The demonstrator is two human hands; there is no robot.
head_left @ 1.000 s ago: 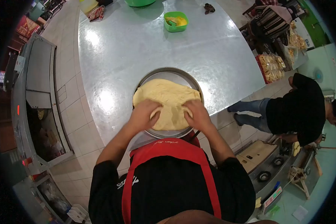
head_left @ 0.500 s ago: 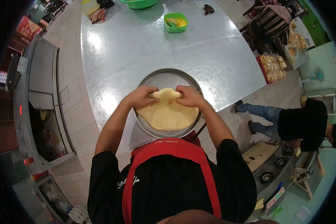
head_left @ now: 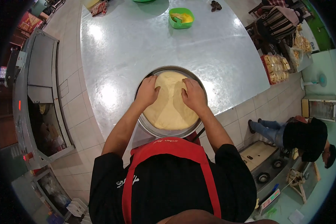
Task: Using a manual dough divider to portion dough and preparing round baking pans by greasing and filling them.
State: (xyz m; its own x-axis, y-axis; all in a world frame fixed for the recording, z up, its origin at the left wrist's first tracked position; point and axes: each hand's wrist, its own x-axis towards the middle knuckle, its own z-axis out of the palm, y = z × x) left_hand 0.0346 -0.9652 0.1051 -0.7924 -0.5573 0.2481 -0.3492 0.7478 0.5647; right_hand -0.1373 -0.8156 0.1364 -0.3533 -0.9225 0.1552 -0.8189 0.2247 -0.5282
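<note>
Two bare hands were what we had on the work, both pressed down flat on the pale yellow slab of dough [head_left: 170,104]. Nearest to us hung the red apron over a black shirt [head_left: 168,175], and our forearms ran up from it to the round shallow metal pan [head_left: 168,133], which sat at the near edge of the large shiny steel table [head_left: 138,41].

The dough lay inside that pan and covered most of its bottom; it looked smooth and soft, matt and cream-yellow, roughly oval, with a shallow crease running up its middle between our hands. Our left hand [head_left: 147,91] lay on its upper left part, fingers loosely spread and curled over the surface, gripping nothing. Our right hand [head_left: 193,95] lay on the upper right part in the same way, fingers open and bearing on the dough.

Farther up the table stood a small green plastic tub with yellow contents [head_left: 181,18]. Off to the right, on the tiled floor, another person in dark clothes and blue jeans [head_left: 298,136] bent low.
</note>
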